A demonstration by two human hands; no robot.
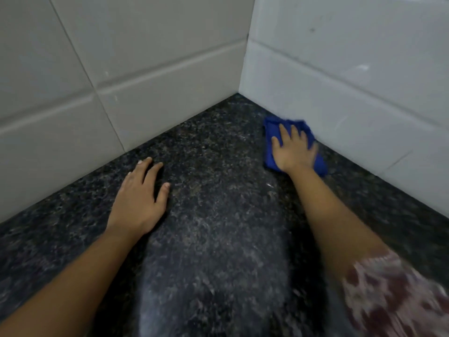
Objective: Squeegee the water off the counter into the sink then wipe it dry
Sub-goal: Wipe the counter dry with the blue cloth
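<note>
Right hand point(292, 152) presses flat, fingers spread, no clenched grip, on the blue cloth point(272, 142) by the tiled wall point(352, 98), left hand point(141, 198) released, bracing the worktop point(218, 215); overlapping strokes, firm pressure into that corner.

- Large pale tiles line the left wall point(97, 57), their grout lines running at a slant toward the corner.
- The brighter right wall point(352, 69) of glossy white tiles meets it at the corner.
- A blurred maroon-and-white patterned sleeve point(393, 295) fills the lower right.
</note>
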